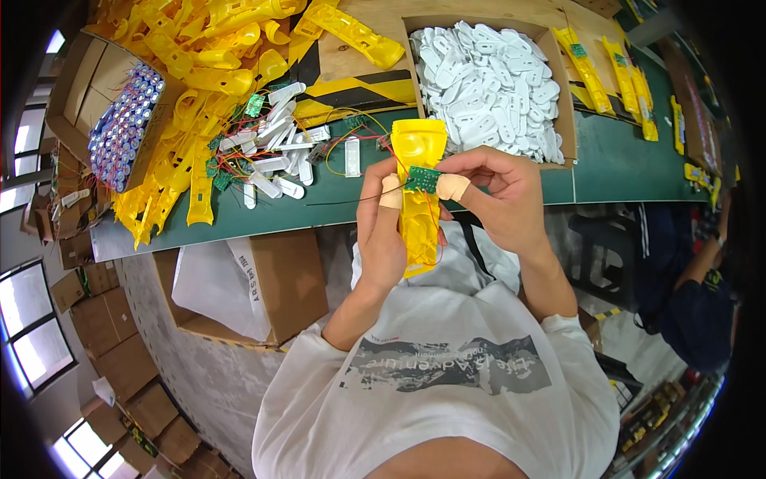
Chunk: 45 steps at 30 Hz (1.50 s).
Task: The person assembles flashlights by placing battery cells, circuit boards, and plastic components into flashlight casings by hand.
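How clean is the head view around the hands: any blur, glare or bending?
Head view: left hand, right hand and yellow shell are sharp and evenly lit; slight shine on the shell's top; green table edge bows from fisheye; corners are vignetted black.

Left hand (381,235) gripping yellow plastic shell (420,199), right hand (499,199) pinching green circuit board (423,180) onto it

Bright, even light fills the scene, probably from overhead. Daylight also comes through the windows (28,331) at the left edge, which are blown out white. The white parts (487,84) in the box are nearly overexposed. Shadows are soft and short. The centre is sharp: the hands (447,207) and yellow shell (419,199) show crisp detail. Toward the rim, the fisheye bends the counter (622,164) edge, detail smears, and the corners fall black.
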Each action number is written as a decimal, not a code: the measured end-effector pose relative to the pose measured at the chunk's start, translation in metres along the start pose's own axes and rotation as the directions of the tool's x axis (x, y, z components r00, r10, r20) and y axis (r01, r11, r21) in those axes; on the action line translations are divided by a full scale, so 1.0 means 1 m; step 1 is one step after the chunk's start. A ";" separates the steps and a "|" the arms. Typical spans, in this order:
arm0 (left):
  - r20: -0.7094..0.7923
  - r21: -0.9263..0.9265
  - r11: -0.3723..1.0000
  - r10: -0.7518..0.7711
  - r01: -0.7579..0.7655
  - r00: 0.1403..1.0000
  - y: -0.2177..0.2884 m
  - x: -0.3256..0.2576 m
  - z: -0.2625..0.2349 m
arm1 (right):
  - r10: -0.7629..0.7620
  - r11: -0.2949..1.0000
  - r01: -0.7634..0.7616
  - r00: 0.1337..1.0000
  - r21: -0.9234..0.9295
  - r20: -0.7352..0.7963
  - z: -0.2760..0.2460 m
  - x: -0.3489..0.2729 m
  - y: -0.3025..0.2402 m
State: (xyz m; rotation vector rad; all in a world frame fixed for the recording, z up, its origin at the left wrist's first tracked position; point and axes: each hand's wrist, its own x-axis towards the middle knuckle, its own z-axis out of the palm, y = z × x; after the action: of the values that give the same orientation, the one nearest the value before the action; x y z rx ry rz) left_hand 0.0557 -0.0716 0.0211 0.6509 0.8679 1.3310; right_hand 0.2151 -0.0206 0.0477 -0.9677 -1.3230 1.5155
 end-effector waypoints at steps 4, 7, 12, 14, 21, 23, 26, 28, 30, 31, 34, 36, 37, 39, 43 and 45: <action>-0.052 0.018 1.000 0.018 -0.017 0.999 0.001 0.001 0.005 | -0.013 1.000 0.013 1.000 0.013 0.009 -0.002 0.001 0.002; -0.032 -0.045 0.999 -0.003 0.002 0.999 0.002 0.001 0.005 | 0.017 1.000 -0.017 1.000 -0.015 0.015 -0.003 0.002 -0.001; 0.006 -0.016 0.999 -0.048 0.048 0.999 0.003 0.000 0.002 | 0.015 0.997 -0.016 1.000 -0.079 -0.021 -0.004 0.001 0.002; 0.029 -0.025 0.998 -0.049 0.049 0.998 0.002 0.001 0.000 | -0.017 0.995 0.012 0.999 -0.103 -0.043 -0.005 0.001 0.002; 0.036 0.088 0.994 0.059 -0.062 0.998 -0.005 -0.002 0.001 | -0.181 0.963 0.149 0.975 -0.224 -0.127 0.002 -0.004 0.003; 0.039 0.063 0.996 0.068 -0.070 0.997 -0.004 -0.004 0.005 | -0.130 0.985 0.111 0.980 -0.131 -0.151 0.004 -0.007 0.009; 0.030 0.029 0.994 0.103 -0.104 0.994 -0.005 -0.003 0.012 | -0.049 0.997 0.058 0.988 0.054 -0.147 0.006 -0.010 0.020; -0.026 0.079 0.987 0.141 -0.139 0.990 -0.006 -0.001 0.012 | 0.072 0.949 -0.037 0.992 0.313 -0.104 0.009 -0.013 0.016; -0.006 0.064 0.991 0.114 -0.114 0.993 -0.003 -0.002 0.012 | 0.066 0.955 -0.029 0.991 0.294 -0.116 0.011 -0.013 0.015; 0.015 0.049 0.995 0.086 -0.087 0.996 -0.003 -0.002 0.012 | 0.060 0.961 -0.023 0.990 0.275 -0.128 0.011 -0.013 0.016; -0.025 0.141 0.979 0.153 -0.148 0.988 -0.006 -0.002 0.018 | 0.087 0.937 -0.032 0.986 0.349 -0.143 0.015 -0.015 0.021; -0.067 0.111 0.981 0.170 -0.162 0.983 -0.010 -0.003 0.022 | 0.095 0.940 -0.036 0.983 0.339 -0.159 0.018 -0.017 0.021; -0.099 0.077 0.982 0.179 -0.172 0.979 -0.012 -0.003 0.023 | 0.101 0.946 -0.036 0.977 0.323 -0.187 0.018 -0.019 0.020; -0.048 0.119 0.973 0.206 -0.199 0.977 -0.013 -0.002 0.022 | 0.075 0.951 -0.014 0.980 0.310 -0.185 0.017 -0.022 0.023; 0.000 0.157 0.978 0.139 -0.137 0.990 -0.015 -0.008 0.017 | 0.031 0.952 0.041 0.973 0.302 -0.228 0.024 -0.031 0.028; -0.026 0.152 0.984 0.101 -0.096 0.995 -0.015 -0.005 0.019 | 0.045 0.943 0.047 0.962 0.329 -0.268 0.021 -0.030 0.033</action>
State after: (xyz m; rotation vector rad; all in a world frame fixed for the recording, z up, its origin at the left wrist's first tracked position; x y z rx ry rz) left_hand 0.0792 -0.0775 0.0198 0.7996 0.9804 1.3767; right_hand 0.2009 -0.0571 0.0179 -0.9151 -0.8389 1.4839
